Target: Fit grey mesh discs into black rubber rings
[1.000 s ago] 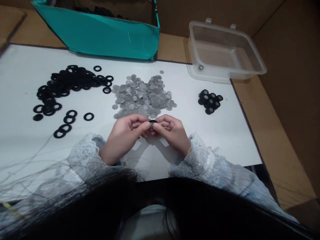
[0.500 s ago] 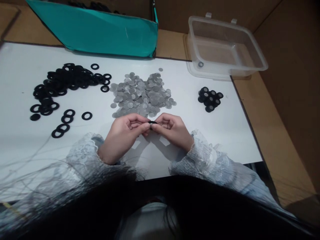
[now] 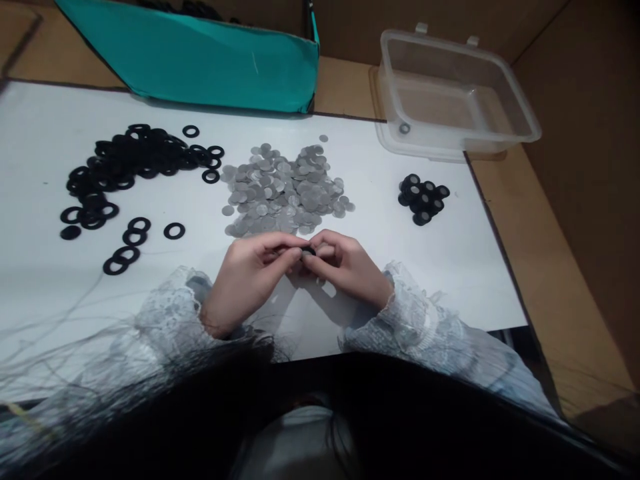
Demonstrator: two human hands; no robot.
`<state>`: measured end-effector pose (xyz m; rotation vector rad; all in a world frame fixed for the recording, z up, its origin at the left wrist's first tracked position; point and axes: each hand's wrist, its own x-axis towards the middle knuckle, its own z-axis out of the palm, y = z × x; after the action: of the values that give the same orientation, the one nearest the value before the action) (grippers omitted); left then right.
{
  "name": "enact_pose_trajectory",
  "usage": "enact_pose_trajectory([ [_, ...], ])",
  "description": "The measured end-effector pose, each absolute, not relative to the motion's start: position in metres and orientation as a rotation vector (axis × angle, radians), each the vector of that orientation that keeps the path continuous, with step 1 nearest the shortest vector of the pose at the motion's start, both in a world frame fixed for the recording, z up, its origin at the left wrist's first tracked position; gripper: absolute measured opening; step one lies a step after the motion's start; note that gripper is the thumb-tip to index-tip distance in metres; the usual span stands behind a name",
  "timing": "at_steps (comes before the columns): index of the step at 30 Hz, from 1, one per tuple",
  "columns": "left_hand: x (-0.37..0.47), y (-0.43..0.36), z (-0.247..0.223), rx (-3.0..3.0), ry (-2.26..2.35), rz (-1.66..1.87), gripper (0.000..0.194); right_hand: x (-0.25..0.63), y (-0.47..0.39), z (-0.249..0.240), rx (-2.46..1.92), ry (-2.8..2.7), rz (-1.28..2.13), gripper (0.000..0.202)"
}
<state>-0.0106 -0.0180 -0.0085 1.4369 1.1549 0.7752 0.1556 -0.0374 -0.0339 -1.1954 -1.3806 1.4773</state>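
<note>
well, nearest of all, dark hair (image 3: 150, 413) and two pale lacy sleeves (image 3: 430, 327) lie on the near side of the heap of silver discs (image 3: 285, 193). just on the near side of that heap, the left hand (image 3: 250, 277) and right hand (image 3: 347, 267) meet, thumbs and fingers closed in a pinch on one small black ring (image 3: 310, 251). the ring sits between the fingertips, partly covered, and i cannot tell whether a disc is seated in it. the other fingers are curled in.

to the left of the heap and a bit nearer, four loose rings (image 3: 127, 255) overlap in pairs on the white bench (image 3: 450, 280), with a single ring (image 3: 175, 231) between them and the heap. farther left lies a solid black disc (image 3: 71, 232). a big pile of black rings (image 3: 145, 157) spreads left of the heap, and to its right is a cluster of black pieces with grey centres (image 3: 424, 199).

beyond the heap, a lone silver disc (image 3: 323, 138) lies near its far edge. past it, to the right, is a clear tub (image 3: 445, 100) with a small ring (image 3: 405, 128) showing at its near left corner; to the left is a teal box (image 3: 200, 67) with dark pieces inside.
</note>
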Motion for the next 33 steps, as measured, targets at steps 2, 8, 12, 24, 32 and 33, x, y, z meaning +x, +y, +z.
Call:
enact_pose_trajectory([
  [2, -0.011, -0.018, -0.010, 1.459, 1.156, 0.777, 0.017, 0.158, -0.037, -0.032, -1.215, -1.455, 1.378, 0.015],
  [8, -0.010, -0.017, -0.010, 1.380, 1.187, 0.781, 0.016, 0.154, -0.038, -0.030, -1.159, -1.376, 1.273, 0.013],
  [12, -0.010, -0.016, -0.006, 1.369, 1.194, 0.744, 0.014, 0.152, -0.039, -0.030, -1.153, -1.288, 1.299, 0.020],
  [24, -0.006, -0.021, -0.008, 1.307, 1.200, 0.845, 0.022, 0.145, -0.041, -0.029, -1.171, -1.051, 1.353, 0.025],
  [32, -0.011, -0.017, -0.010, 1.394, 1.179, 0.743, 0.019, 0.155, -0.038, -0.031, -1.200, -1.358, 1.350, 0.012],
  [33, -0.011, -0.017, -0.010, 1.406, 1.185, 0.744, 0.020, 0.155, -0.038, -0.030, -1.207, -1.380, 1.310, 0.010],
])
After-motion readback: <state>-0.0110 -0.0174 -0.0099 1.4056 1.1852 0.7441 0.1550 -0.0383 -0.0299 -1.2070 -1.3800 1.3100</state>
